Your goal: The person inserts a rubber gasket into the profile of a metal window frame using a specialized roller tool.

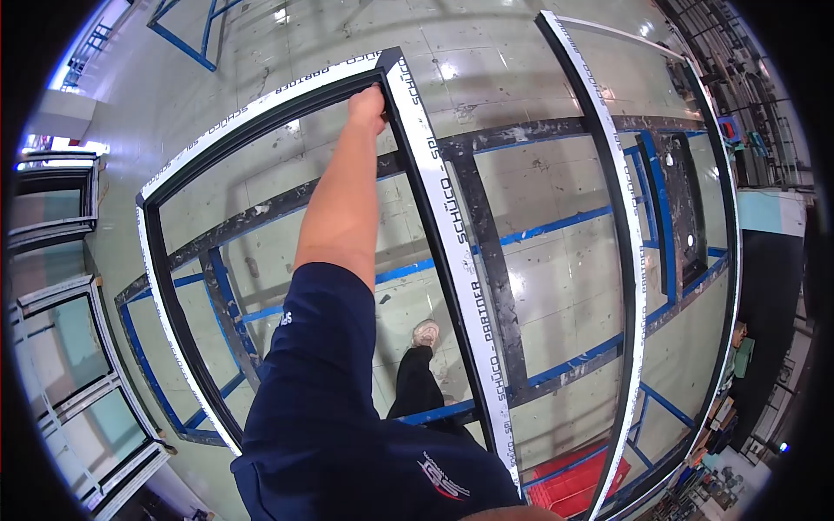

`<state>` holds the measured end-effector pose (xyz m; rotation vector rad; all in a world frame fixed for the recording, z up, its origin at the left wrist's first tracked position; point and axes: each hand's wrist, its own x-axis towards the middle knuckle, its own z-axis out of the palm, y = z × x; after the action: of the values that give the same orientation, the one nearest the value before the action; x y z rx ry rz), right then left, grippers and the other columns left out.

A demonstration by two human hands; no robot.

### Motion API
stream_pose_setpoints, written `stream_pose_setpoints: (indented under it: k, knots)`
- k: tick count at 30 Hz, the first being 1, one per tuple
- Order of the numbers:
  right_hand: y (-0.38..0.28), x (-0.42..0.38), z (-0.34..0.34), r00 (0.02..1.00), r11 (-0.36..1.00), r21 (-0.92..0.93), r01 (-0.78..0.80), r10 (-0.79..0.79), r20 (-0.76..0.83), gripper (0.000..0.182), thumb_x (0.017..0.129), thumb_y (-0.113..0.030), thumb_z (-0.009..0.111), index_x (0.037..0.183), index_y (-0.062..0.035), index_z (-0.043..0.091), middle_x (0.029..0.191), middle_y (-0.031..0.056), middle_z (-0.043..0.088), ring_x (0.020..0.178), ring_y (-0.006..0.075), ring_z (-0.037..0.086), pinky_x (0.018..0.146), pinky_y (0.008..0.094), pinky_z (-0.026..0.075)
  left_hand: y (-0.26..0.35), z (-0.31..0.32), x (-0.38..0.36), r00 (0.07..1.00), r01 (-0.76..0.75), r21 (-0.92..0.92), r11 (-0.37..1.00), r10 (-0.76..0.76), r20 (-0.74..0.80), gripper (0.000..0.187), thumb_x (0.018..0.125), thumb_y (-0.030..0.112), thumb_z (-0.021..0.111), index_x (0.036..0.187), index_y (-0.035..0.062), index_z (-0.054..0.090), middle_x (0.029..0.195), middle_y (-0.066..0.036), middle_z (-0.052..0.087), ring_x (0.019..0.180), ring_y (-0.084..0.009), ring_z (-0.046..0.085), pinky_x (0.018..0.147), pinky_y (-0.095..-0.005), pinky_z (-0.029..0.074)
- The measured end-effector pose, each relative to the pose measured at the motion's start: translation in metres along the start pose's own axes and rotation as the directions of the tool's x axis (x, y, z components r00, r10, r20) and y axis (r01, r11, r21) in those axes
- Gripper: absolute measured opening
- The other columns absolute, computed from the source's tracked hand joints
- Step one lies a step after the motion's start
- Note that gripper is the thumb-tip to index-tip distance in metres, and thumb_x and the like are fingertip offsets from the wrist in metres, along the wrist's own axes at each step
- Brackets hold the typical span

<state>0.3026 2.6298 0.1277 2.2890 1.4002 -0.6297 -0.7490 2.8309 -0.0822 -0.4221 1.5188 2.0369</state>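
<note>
My left hand (pixel 367 106) reaches far out to the inner far corner of a window frame (pixel 443 208). Its fingers are curled closed against the black inner edge there, and what they hold, if anything, is hidden. White protective tape with dark lettering covers the frame's top faces. Beneath it, the frame rests on a blue metal stand (pixel 486 243) with scuffed dark bars. My right hand is out of view; only a bit of skin shows at the bottom edge.
A second taped frame (pixel 621 208) lies to the right on the same supports. Below it sits a red crate (pixel 578 482). More frames (pixel 74 347) stand at the left. Another blue stand (pixel 187 48) is at the far side. My shoe (pixel 426 333) shows on the floor.
</note>
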Motion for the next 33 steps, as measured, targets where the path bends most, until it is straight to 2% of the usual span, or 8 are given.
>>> stream_pose_setpoints:
  k: [2, 7, 11, 15, 21, 24, 28, 33]
  knots:
    - [-0.001, -0.006, 0.004, 1.000, 1.000, -0.013, -0.016, 0.016, 0.007, 0.027, 0.090, -0.026, 0.062, 0.096, 0.0005, 0.068, 0.079, 0.0137, 0.069, 0.071, 0.0275, 0.068, 0.063, 0.0424, 0.054, -0.004, 0.009, -0.007, 0.999, -0.043, -0.057, 0.997, 0.042, -0.025, 0.044, 0.090, 0.013, 0.057, 0.121, -0.0168, 0.054, 0.121, -0.022, 0.064, 0.101, -0.0330, 0.067, 0.077, -0.0475, 0.054]
    - [0.002, 0.004, -0.009, 1.000, 0.999, -0.038, -0.010, 0.009, -0.015, 0.028, 0.090, -0.026, 0.062, 0.096, 0.0006, 0.068, 0.080, 0.0141, 0.069, 0.071, 0.0280, 0.069, 0.062, 0.0427, 0.055, -0.003, 0.020, -0.036, 0.958, -0.138, 0.174, 0.975, 0.176, -0.225, 0.041, 0.094, 0.027, 0.063, 0.108, -0.0112, 0.064, 0.106, -0.021, 0.070, 0.095, -0.0310, 0.068, 0.076, -0.0419, 0.053]
    - [0.006, 0.013, -0.016, 0.999, 0.999, -0.048, -0.012, 0.010, -0.037, 0.028, 0.090, -0.026, 0.061, 0.096, 0.0007, 0.068, 0.080, 0.0144, 0.069, 0.071, 0.0284, 0.069, 0.062, 0.0430, 0.055, -0.027, 0.003, -0.043, 0.971, -0.237, -0.008, 0.971, 0.237, 0.001, 0.031, 0.099, 0.019, 0.056, 0.106, -0.0110, 0.062, 0.099, -0.017, 0.069, 0.085, -0.0245, 0.068, 0.074, -0.0376, 0.055]
    - [0.010, 0.010, -0.029, 0.997, 0.996, -0.075, -0.045, 0.040, -0.064, 0.028, 0.090, -0.026, 0.061, 0.096, 0.0008, 0.068, 0.080, 0.0148, 0.069, 0.071, 0.0289, 0.069, 0.061, 0.0432, 0.055, -0.011, 0.006, -0.047, 0.984, -0.169, 0.114, 0.979, 0.174, -0.030, 0.030, 0.095, 0.021, 0.061, 0.103, -0.0074, 0.067, 0.099, -0.017, 0.072, 0.086, -0.0259, 0.067, 0.073, -0.0386, 0.051]
    - [0.010, 0.009, -0.042, 0.992, 0.992, -0.097, -0.077, 0.067, -0.104, 0.028, 0.090, -0.026, 0.060, 0.097, 0.0010, 0.068, 0.080, 0.0152, 0.069, 0.070, 0.0295, 0.069, 0.061, 0.0436, 0.055, -0.017, 0.012, -0.023, 0.990, -0.072, -0.073, 0.995, 0.062, -0.125, 0.037, 0.093, 0.024, 0.066, 0.113, -0.0079, 0.064, 0.110, -0.020, 0.069, 0.100, -0.0306, 0.066, 0.076, -0.0440, 0.051]
    - [0.000, 0.017, -0.052, 0.988, 0.993, -0.091, -0.078, 0.065, -0.137, 0.028, 0.091, -0.026, 0.060, 0.097, 0.0010, 0.068, 0.080, 0.0155, 0.069, 0.070, 0.0298, 0.069, 0.060, 0.0438, 0.055, -0.002, 0.010, -0.049, 0.991, -0.081, 0.221, 0.972, 0.103, -0.087, 0.042, 0.096, 0.028, 0.062, 0.119, -0.0070, 0.062, 0.116, -0.018, 0.068, 0.099, -0.0305, 0.066, 0.080, -0.0427, 0.051]
    - [-0.009, 0.030, -0.054, 0.984, 0.993, -0.083, -0.088, 0.074, -0.161, 0.029, 0.091, -0.026, 0.060, 0.097, 0.0011, 0.068, 0.081, 0.0158, 0.069, 0.070, 0.0302, 0.069, 0.060, 0.0441, 0.055, 0.003, 0.004, -0.050, 0.998, 0.062, -0.105, 0.993, -0.061, 0.016, 0.043, 0.098, 0.027, 0.059, 0.127, -0.0038, 0.058, 0.117, -0.014, 0.067, 0.099, -0.0284, 0.067, 0.078, -0.0463, 0.054]
    - [0.001, 0.017, -0.067, 0.976, 0.980, -0.121, -0.156, 0.134, -0.169, 0.029, 0.091, -0.026, 0.059, 0.097, 0.0013, 0.068, 0.081, 0.0162, 0.069, 0.070, 0.0307, 0.070, 0.059, 0.0444, 0.055, 0.002, 0.005, -0.031, 0.994, 0.087, -0.119, 0.989, -0.079, 0.070, 0.039, 0.097, 0.023, 0.059, 0.125, -0.0040, 0.056, 0.113, -0.014, 0.067, 0.097, -0.0268, 0.068, 0.076, -0.0464, 0.055]
